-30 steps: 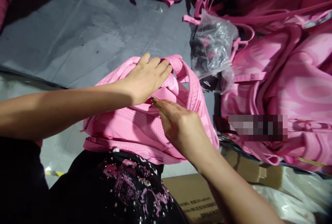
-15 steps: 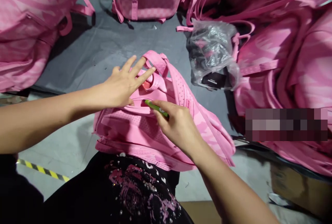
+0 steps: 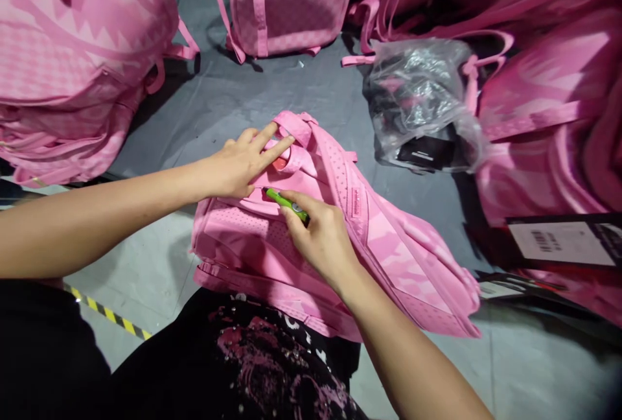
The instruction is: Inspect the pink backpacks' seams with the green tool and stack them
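Looking down from the head camera, the pink backpack (image 3: 389, 258) lies back-side up at the near edge of the grey bench (image 3: 194, 102), with its bottom end hanging over against the person's black sparkly top (image 3: 253, 361). The left hand (image 3: 243, 164) rests flat on the top end of the bag with its fingers loosely spread. It isn't gripping anything, and the fingertips touch the carry handle (image 3: 296, 128) next to a small red spot (image 3: 279, 164). The right hand (image 3: 318, 238) is curled closed around a small green tool (image 3: 287, 205), pinched between thumb and fingers. The tool's tip sits right on the seam just below the handle, just beside the left hand. I can't tell exactly what kind of tool it is.

Around that, more pink backpacks: a stack at the far left (image 3: 72, 50), one standing at the top middle (image 3: 291, 5), and a big pile on the right (image 3: 549, 96). A crinkly clear plastic bag (image 3: 422, 102) with dark stuff inside lies between the bag and that pile. A black-and-white barcode tag (image 3: 558, 242) lies at the right edge. Yellow-black striped tape (image 3: 107, 312) runs across the floor down at lower left.
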`<state>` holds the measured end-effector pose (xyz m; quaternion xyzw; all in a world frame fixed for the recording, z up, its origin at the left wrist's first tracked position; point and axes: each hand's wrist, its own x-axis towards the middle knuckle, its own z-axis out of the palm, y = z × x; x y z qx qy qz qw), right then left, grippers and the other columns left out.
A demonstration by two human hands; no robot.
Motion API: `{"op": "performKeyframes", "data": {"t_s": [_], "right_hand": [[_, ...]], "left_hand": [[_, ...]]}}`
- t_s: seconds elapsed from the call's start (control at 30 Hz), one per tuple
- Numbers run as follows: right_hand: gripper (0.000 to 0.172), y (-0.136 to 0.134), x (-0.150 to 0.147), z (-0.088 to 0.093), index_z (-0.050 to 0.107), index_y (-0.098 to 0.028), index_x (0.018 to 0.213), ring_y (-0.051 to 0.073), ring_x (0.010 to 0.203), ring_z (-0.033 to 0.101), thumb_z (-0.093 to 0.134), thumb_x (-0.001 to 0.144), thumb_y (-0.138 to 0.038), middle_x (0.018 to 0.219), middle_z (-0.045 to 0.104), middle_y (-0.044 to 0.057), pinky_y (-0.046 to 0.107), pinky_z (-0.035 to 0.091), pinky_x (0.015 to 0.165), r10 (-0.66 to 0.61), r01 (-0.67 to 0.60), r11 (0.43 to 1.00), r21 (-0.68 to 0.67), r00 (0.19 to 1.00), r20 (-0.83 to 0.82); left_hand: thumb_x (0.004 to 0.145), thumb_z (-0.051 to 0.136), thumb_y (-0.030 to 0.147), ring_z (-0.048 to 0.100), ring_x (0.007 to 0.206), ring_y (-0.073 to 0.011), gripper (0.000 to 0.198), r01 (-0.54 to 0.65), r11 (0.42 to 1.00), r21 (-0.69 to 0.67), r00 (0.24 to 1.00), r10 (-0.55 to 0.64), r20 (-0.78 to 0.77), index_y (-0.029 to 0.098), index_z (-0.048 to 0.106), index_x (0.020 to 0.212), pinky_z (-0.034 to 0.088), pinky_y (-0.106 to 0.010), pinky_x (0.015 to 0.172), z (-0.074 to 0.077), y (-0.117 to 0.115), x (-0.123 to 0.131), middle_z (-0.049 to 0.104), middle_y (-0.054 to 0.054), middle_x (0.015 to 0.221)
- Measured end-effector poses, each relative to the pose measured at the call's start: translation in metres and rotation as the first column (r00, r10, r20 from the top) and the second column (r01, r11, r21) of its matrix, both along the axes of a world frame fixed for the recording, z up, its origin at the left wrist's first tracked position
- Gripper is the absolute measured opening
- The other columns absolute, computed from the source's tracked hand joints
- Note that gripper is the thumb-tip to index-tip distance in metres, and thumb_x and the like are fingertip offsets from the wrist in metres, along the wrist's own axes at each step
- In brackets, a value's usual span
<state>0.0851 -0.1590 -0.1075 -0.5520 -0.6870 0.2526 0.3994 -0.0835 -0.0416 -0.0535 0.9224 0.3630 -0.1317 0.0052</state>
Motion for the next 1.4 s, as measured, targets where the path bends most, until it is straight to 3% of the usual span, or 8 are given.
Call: {"op": "performKeyframes", "data": {"t_s": [0.2,0.3,0.4,0.5,0.67,0.93,1.17,1.4], "right_hand": [[0.033,-0.002,0.003,0.008,0.072,-0.014,0.121,0.025,0.1,0.074,0.057,0.092,-0.015,0.112,0.077,0.01,0.04,0.06,0.089,-0.007,0.01,1.0,-0.025,0.994,0.107],[0.032,-0.003,0.002,0.008,0.072,-0.017,0.122,0.025,0.095,0.075,0.056,0.094,-0.018,0.113,0.077,0.009,0.04,0.061,0.084,-0.008,0.014,0.999,-0.047,0.99,0.138],[0.033,-0.002,0.001,0.008,0.072,-0.016,0.123,0.026,0.096,0.075,0.055,0.095,-0.02,0.116,0.076,0.01,0.04,0.061,0.082,-0.008,0.015,0.999,-0.042,0.986,0.167],[0.033,0.002,-0.001,0.008,0.072,-0.016,0.121,0.025,0.096,0.075,0.054,0.094,-0.02,0.114,0.077,0.009,0.039,0.061,0.083,0.009,-0.004,0.999,-0.037,0.988,0.152],[0.033,0.013,-0.009,0.009,0.072,-0.018,0.121,0.022,0.094,0.075,0.054,0.093,-0.019,0.112,0.078,0.007,0.037,0.06,0.084,0.07,-0.064,0.994,-0.083,0.995,0.072],[0.035,0.012,-0.02,0.015,0.072,-0.011,0.121,0.026,0.099,0.075,0.051,0.092,-0.016,0.114,0.077,0.01,0.04,0.061,0.088,0.068,-0.064,0.998,-0.027,0.979,0.191],[0.037,0.011,-0.029,0.019,0.072,-0.008,0.12,0.027,0.089,0.077,0.048,0.094,-0.018,0.107,0.078,0.014,0.04,0.062,0.078,0.03,-0.03,1.0,-0.002,0.955,0.294],[0.035,0.011,-0.035,0.021,0.074,-0.013,0.118,0.025,0.069,0.075,0.052,0.094,-0.027,0.089,0.08,0.012,0.037,0.058,0.064,-0.028,0.054,0.997,-0.061,0.932,0.361]], "left_hand": [[0.078,0.065,0.013,0.018,0.149,-0.0422,0.114,0.068,0.997,-0.047,0.986,-0.06,0.157,0.037,-0.013,0.158,0.042,-0.055,0.109,-0.008,0.008,-0.015,-0.018,-0.014,0.167],[0.08,0.064,0.015,0.014,0.151,-0.0453,0.112,-0.038,0.999,-0.031,0.98,0.043,0.194,0.033,-0.014,0.158,0.04,-0.053,0.111,-0.011,0.005,-0.019,-0.021,-0.016,0.166],[0.081,0.064,0.018,0.035,0.143,-0.045,0.109,-0.17,0.984,-0.061,0.977,0.176,0.117,0.028,-0.013,0.158,0.046,-0.048,0.105,-0.007,0.001,-0.017,-0.016,-0.023,0.165],[0.081,0.064,0.019,0.05,0.132,-0.0418,0.108,-0.204,0.977,-0.067,0.979,0.205,0.009,0.027,-0.011,0.159,0.05,-0.046,0.098,-0.002,0.001,-0.011,-0.004,-0.025,0.166],[0.082,0.061,0.015,0.051,0.13,-0.039,0.104,-0.198,0.979,-0.051,0.98,0.2,0.019,0.026,-0.007,0.16,0.05,-0.044,0.096,-0.003,0.004,-0.007,0.003,-0.025,0.165],[0.083,0.058,0.013,0.054,0.122,-0.0368,0.099,-0.153,0.988,-0.033,0.978,0.157,0.137,0.029,-0.003,0.16,0.052,-0.043,0.091,-0.017,0.007,-0.016,0.008,-0.021,0.164],[0.083,0.057,0.013,0.053,0.121,-0.0362,0.102,-0.15,0.986,-0.069,0.974,0.159,0.158,0.032,-0.007,0.16,0.052,-0.045,0.09,-0.018,0.009,-0.017,0.004,-0.017,0.166],[0.085,0.054,0.011,0.053,0.119,-0.035,0.096,-0.142,0.987,-0.075,0.976,0.152,0.156,0.029,-0.003,0.16,0.052,-0.044,0.091,-0.012,0.005,-0.016,0.006,-0.019,0.165]]}}
